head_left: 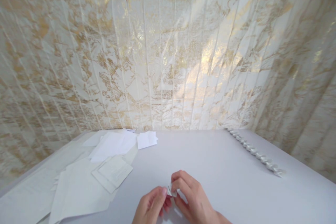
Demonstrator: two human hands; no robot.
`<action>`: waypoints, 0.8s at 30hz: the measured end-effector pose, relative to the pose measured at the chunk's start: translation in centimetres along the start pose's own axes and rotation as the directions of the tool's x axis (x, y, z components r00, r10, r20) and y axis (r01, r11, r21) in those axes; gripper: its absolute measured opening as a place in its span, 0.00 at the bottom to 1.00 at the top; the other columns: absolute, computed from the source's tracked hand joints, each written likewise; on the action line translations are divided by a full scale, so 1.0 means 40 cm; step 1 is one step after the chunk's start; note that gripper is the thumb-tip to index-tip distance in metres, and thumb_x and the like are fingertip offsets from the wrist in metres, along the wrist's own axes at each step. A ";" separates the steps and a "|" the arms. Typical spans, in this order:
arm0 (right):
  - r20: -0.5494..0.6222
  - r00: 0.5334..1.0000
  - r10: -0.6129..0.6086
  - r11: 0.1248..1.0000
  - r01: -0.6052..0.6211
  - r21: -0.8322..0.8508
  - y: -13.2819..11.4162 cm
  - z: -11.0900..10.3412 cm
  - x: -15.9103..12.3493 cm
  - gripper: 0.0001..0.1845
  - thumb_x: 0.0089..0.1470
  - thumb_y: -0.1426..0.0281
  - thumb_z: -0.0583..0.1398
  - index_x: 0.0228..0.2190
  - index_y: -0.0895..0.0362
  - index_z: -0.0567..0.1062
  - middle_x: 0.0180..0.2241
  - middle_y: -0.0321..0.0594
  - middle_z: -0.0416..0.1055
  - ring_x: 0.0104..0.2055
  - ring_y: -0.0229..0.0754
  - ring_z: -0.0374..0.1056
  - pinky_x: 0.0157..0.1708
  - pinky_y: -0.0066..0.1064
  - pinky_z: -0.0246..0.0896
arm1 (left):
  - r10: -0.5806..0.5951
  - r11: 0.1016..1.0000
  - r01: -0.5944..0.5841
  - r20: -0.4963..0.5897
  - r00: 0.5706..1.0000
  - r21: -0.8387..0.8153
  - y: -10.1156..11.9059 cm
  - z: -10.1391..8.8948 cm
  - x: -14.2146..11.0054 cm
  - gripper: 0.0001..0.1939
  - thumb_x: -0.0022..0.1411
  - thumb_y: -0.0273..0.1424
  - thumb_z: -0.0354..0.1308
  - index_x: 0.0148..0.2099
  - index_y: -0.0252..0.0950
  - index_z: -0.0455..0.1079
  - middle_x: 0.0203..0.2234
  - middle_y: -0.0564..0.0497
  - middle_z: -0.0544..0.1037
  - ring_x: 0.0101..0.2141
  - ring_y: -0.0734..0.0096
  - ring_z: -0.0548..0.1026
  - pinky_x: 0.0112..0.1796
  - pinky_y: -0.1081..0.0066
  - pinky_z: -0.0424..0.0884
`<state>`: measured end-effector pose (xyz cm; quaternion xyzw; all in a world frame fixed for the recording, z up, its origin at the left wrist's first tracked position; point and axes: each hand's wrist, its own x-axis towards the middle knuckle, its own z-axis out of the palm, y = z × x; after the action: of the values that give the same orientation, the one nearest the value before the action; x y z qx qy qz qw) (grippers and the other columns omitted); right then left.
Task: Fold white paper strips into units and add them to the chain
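Near the front edge of the view, my left hand (154,203) and my right hand (190,194) meet over the white table. Between their fingertips is a small folded piece of paper (172,191), whitish with some dark marks. My left thumb and fingers pinch its left side. The curled fingers and thumb of my right hand close on its right side. Much of the paper is hidden behind the fingers, so its full shape does not show.
Loose paper sheets (81,189) lie overlapped on the left, with smaller cut pieces (114,171) on top. A small white paper stack (147,140) sits at the back. On the right runs a long chain of folded paper (253,150). A patterned curtain (168,59) hangs behind the table (210,154).
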<state>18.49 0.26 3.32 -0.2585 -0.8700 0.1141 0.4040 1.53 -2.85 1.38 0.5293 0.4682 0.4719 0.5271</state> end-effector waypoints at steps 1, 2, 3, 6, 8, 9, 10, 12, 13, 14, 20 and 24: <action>0.006 1.000 -0.020 1.000 0.020 -0.006 -0.003 0.000 0.002 0.11 0.56 0.81 0.51 0.33 0.53 0.66 0.35 0.42 0.69 0.33 0.41 0.66 0.34 0.30 0.63 | -0.002 1.000 0.002 -0.011 1.000 -0.013 0.005 0.000 0.002 0.31 0.55 0.62 0.54 0.24 0.37 0.67 0.18 0.57 0.65 0.24 0.72 0.63 0.29 0.72 0.59; 0.009 0.999 -0.041 0.999 0.041 -0.008 -0.004 0.001 0.002 0.11 0.57 0.81 0.51 0.34 0.53 0.67 0.35 0.42 0.70 0.33 0.41 0.66 0.34 0.29 0.64 | -0.006 1.000 0.005 -0.018 1.000 -0.027 0.009 -0.001 0.004 0.30 0.53 0.61 0.57 0.24 0.37 0.66 0.17 0.58 0.64 0.24 0.72 0.62 0.29 0.72 0.58; 0.007 0.998 -0.061 0.998 0.061 -0.006 -0.005 0.003 0.002 0.11 0.58 0.80 0.51 0.35 0.53 0.68 0.36 0.43 0.70 0.34 0.41 0.66 0.35 0.29 0.64 | -0.014 0.999 0.013 -0.020 1.000 -0.041 0.012 -0.003 0.007 0.30 0.51 0.61 0.59 0.24 0.37 0.66 0.17 0.59 0.63 0.23 0.73 0.61 0.29 0.72 0.57; -0.019 0.995 -0.097 0.994 0.098 0.047 0.001 0.010 -0.002 0.12 0.60 0.79 0.51 0.42 0.54 0.68 0.38 0.44 0.71 0.37 0.42 0.67 0.38 0.30 0.65 | -0.039 0.997 0.038 -0.014 0.999 -0.072 0.017 -0.010 0.013 0.31 0.45 0.62 0.62 0.23 0.37 0.65 0.16 0.60 0.62 0.23 0.74 0.60 0.29 0.73 0.57; -0.022 0.996 -0.086 0.992 0.087 0.096 0.006 0.011 -0.005 0.11 0.61 0.78 0.52 0.43 0.54 0.68 0.39 0.44 0.71 0.39 0.42 0.68 0.40 0.30 0.66 | -0.056 0.996 0.055 -0.011 0.998 -0.070 0.016 -0.015 0.015 0.31 0.45 0.62 0.63 0.23 0.37 0.65 0.16 0.59 0.64 0.23 0.74 0.60 0.28 0.73 0.58; -0.022 0.997 -0.079 0.990 0.081 0.113 0.008 0.010 -0.007 0.10 0.62 0.77 0.53 0.42 0.54 0.69 0.39 0.44 0.71 0.39 0.42 0.68 0.40 0.29 0.66 | -0.061 0.996 0.060 -0.009 0.998 -0.063 0.014 -0.018 0.016 0.31 0.45 0.61 0.63 0.23 0.37 0.65 0.16 0.59 0.64 0.22 0.74 0.60 0.28 0.73 0.58; -0.017 0.997 -0.073 0.989 0.075 0.125 0.010 0.008 -0.007 0.09 0.62 0.76 0.53 0.41 0.54 0.70 0.39 0.44 0.71 0.39 0.41 0.68 0.39 0.28 0.65 | -0.064 0.996 0.064 -0.006 0.998 -0.055 0.012 -0.021 0.017 0.30 0.46 0.61 0.63 0.23 0.37 0.66 0.16 0.59 0.65 0.22 0.74 0.61 0.28 0.73 0.58; 0.006 0.998 -0.059 0.988 0.058 0.146 0.015 0.005 -0.009 0.08 0.64 0.75 0.54 0.39 0.54 0.73 0.37 0.43 0.72 0.37 0.40 0.69 0.37 0.27 0.65 | -0.075 0.997 0.075 0.009 0.997 -0.035 0.009 -0.027 0.020 0.28 0.47 0.58 0.63 0.23 0.37 0.66 0.16 0.58 0.66 0.22 0.74 0.61 0.29 0.72 0.58; 0.021 0.999 -0.043 0.986 0.039 0.163 0.017 0.004 -0.009 0.08 0.64 0.73 0.54 0.38 0.55 0.74 0.37 0.43 0.72 0.36 0.40 0.69 0.36 0.26 0.64 | -0.081 0.996 0.081 0.020 0.997 -0.025 0.008 -0.030 0.021 0.27 0.48 0.57 0.63 0.23 0.37 0.66 0.16 0.58 0.66 0.22 0.74 0.61 0.29 0.72 0.58; 0.041 0.999 -0.018 0.982 0.010 0.188 0.020 0.004 -0.010 0.09 0.65 0.71 0.54 0.36 0.55 0.75 0.36 0.43 0.72 0.35 0.39 0.69 0.36 0.26 0.64 | -0.086 0.996 0.087 0.033 0.996 -0.014 0.008 -0.033 0.022 0.26 0.49 0.56 0.63 0.23 0.37 0.66 0.16 0.58 0.66 0.22 0.74 0.62 0.29 0.72 0.58; 0.171 0.925 0.338 0.771 -0.377 0.514 0.035 0.030 -0.022 0.16 0.58 0.58 0.64 0.26 0.57 0.75 0.27 0.37 0.70 0.29 0.38 0.65 0.30 0.27 0.59 | -0.104 0.994 0.101 0.095 0.990 0.032 0.014 -0.049 0.028 0.23 0.51 0.50 0.63 0.24 0.35 0.68 0.17 0.57 0.69 0.22 0.74 0.63 0.29 0.72 0.58; 0.294 0.831 0.472 0.565 -0.541 0.623 0.038 0.052 -0.030 0.21 0.52 0.53 0.66 0.26 0.58 0.71 0.23 0.33 0.66 0.25 0.34 0.58 0.27 0.26 0.52 | -0.117 0.993 0.113 0.128 0.985 0.040 0.011 -0.054 0.035 0.23 0.50 0.50 0.64 0.25 0.34 0.68 0.17 0.55 0.70 0.22 0.74 0.63 0.28 0.72 0.58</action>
<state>18.10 0.88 0.58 -0.3238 -0.6716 0.5486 0.3783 -0.45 -1.22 1.82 0.5396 0.4701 0.3976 0.5743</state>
